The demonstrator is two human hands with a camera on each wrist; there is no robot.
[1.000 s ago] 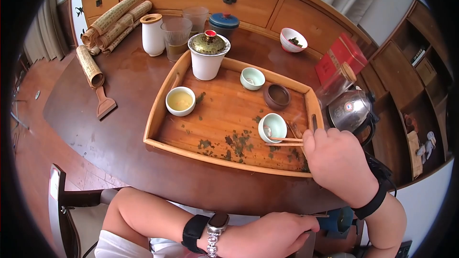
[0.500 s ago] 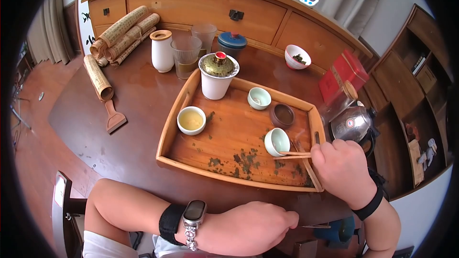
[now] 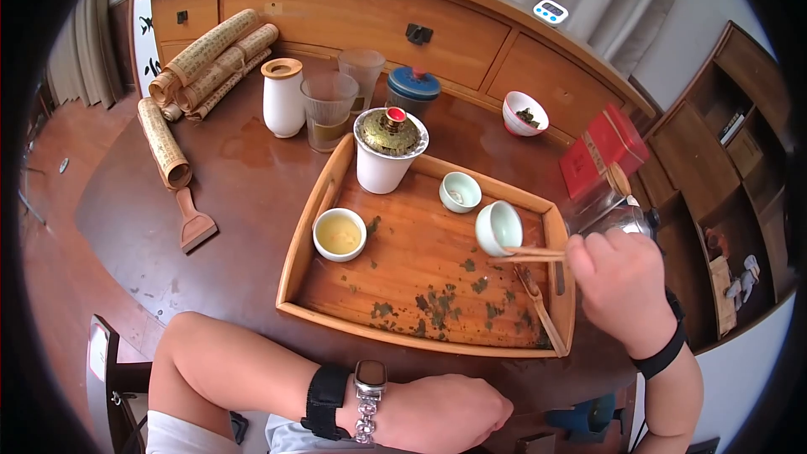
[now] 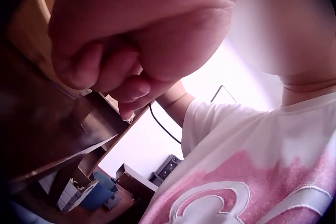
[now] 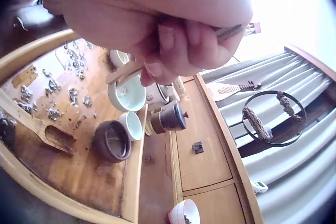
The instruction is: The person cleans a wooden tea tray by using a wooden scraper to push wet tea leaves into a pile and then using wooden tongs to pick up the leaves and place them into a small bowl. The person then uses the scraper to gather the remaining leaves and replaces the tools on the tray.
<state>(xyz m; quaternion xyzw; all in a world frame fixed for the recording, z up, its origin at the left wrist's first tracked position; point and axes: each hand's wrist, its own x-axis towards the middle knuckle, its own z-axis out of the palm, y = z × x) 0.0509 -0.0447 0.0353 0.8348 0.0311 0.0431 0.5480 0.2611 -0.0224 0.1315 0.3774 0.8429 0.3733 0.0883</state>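
Note:
My right hand [image 3: 618, 286] grips wooden tongs [image 3: 538, 254], whose tips pinch the rim of a pale green cup [image 3: 504, 223], tilted and held over the tray [image 3: 420, 340]. That cup hides the dark brown cup in the head view; the right wrist view shows the brown cup [image 5: 112, 141] beside the smaller-looking green cup [image 5: 131, 126]. A wooden scoop [image 3: 540, 311] leans at the tray's right side. Near the table's front edge, my left hand [image 3: 433, 410] has its fingers curled toward the palm, with nothing visible in them in the left wrist view.
A lidded white cup [image 3: 382, 170] and a cup of yellow tea [image 3: 340, 235] stand at the tray's left. Glasses, a white jar [image 3: 283, 105] and rolled scrolls [image 3: 210, 59] lie behind. A red box [image 3: 601, 151] and a kettle [image 3: 626, 220] stand at right.
The tong-held green cup has risen off the tray and moved toward its back, covering the brown cup. My right hand rose with it, uncovering more of the scoop.

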